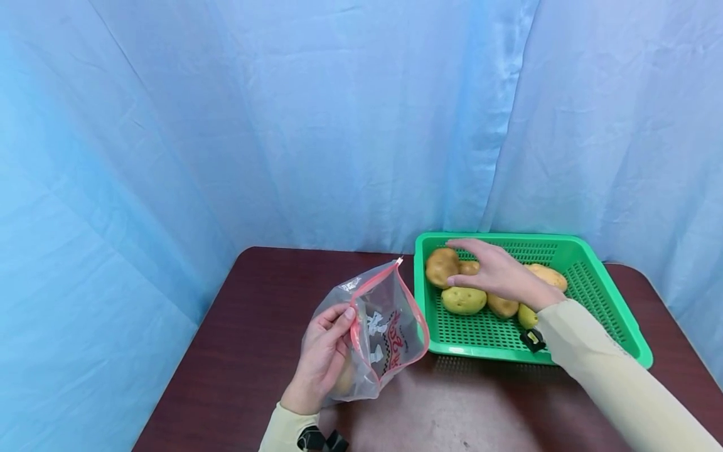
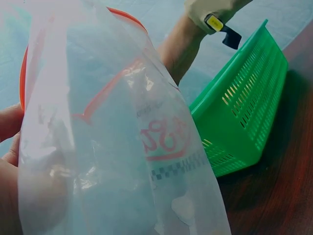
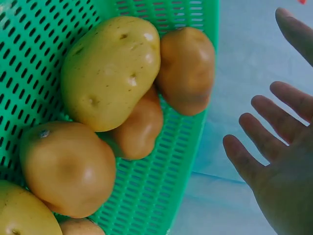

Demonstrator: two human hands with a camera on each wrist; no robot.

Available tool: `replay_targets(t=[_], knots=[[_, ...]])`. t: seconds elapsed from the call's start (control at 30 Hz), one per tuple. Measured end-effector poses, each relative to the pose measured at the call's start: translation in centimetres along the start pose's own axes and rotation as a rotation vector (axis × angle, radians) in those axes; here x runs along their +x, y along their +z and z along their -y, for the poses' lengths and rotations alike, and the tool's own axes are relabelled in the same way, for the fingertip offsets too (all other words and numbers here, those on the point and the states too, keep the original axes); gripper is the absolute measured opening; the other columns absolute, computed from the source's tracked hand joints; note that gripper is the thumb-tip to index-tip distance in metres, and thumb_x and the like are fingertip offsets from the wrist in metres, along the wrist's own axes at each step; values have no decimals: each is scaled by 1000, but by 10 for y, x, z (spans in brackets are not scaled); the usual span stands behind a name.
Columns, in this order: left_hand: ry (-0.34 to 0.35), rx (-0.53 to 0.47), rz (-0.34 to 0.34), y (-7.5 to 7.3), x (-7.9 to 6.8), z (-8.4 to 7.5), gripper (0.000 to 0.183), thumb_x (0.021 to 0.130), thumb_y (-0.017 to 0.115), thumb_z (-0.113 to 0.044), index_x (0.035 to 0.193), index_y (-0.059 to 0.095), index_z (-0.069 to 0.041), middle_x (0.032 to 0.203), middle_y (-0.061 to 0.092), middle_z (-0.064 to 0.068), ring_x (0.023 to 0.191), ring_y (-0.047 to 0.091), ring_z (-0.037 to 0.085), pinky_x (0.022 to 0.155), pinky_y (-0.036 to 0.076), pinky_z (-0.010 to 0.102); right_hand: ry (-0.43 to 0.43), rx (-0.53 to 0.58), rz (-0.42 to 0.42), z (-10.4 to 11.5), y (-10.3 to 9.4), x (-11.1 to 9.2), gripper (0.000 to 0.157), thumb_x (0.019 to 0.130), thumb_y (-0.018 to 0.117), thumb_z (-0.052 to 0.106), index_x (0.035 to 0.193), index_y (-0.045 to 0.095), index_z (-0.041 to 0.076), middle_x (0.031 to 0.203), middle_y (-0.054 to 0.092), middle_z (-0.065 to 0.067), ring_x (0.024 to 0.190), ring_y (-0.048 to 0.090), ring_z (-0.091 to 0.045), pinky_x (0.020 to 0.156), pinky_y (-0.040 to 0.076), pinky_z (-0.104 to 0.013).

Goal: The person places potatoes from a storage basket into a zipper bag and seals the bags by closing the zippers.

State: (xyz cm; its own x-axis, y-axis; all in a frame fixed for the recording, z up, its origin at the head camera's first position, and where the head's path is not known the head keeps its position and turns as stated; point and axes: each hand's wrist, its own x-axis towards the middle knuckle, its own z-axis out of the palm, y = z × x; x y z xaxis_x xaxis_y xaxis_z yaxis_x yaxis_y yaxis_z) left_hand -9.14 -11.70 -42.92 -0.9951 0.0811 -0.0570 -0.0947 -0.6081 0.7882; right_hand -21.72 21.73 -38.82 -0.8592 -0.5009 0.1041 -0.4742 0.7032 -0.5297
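While the clear, red-edged bag (image 1: pixel 403 320), printed with red lettering, is pinched by the left hand (image 1: pixel 323 353), the green basket (image 1: pixel 615 314) of yellow and brown potatoes (image 1: pixel 463 301) beside it is overhung by the right hand (image 1: pixel 499 270), fingers spread and empty.

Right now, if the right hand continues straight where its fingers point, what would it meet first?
Probably the brown potato at the green basket's left end, though the right hand may pass above it; height is unclear.

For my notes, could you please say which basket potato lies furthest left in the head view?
The brown potato at the far left corner of the green basket; the yellow potato in front and the others sit further right.
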Motion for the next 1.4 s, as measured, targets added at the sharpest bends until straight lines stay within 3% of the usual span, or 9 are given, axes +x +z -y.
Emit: replay_targets(t=[0.33,0.6,0.83,1.03,1.27,1.4], knots=[[-5,-4,-5,0,-2,0,26,102,56,4,96,75,-13,88,70,-1,75,63,4,70,55,17,55,38,59,-14,14,14,94,86,83,49,157,39,6,161,37,-20,147,34,-43,115,32,-64],[-7,-15,-14,0,-4,0,26,103,56,4,97,76,-12,88,70,-1,74,63,5,70,55,17,54,18,67,-23,23,20,98,85,83,52,157,38,3,160,38,-22,146,34,-44,115,32,-64],[-6,-14,-19,-1,-6,-1,26,103,56,4,97,75,-12,89,69,-1,75,63,5,70,55,17,46,28,73,-24,30,21,95,86,84,44,157,38,2,159,38,-23,146,34,-44,115,32,-65],[-1,-10,-19,-1,-7,-2,24,103,57,3,97,75,-11,89,69,0,76,63,5,70,55,17,55,-4,92,-26,36,24,100,85,83,52,158,36,3,159,35,-23,144,35,-45,111,35,-66],[-11,-7,-18,0,-8,-1,21,102,59,2,98,75,-10,90,68,1,76,63,6,70,55,18,67,-51,75,-29,40,24,89,87,85,36,155,41,2,153,39,-26,134,44,-45,103,43,-65],[-18,1,-19,1,-8,-1,17,101,62,1,98,75,-10,91,68,1,76,62,6,71,55,17,72,-58,59,-28,39,22,86,87,84,38,154,44,2,150,42,-26,130,48,-44,100,45,-64]])
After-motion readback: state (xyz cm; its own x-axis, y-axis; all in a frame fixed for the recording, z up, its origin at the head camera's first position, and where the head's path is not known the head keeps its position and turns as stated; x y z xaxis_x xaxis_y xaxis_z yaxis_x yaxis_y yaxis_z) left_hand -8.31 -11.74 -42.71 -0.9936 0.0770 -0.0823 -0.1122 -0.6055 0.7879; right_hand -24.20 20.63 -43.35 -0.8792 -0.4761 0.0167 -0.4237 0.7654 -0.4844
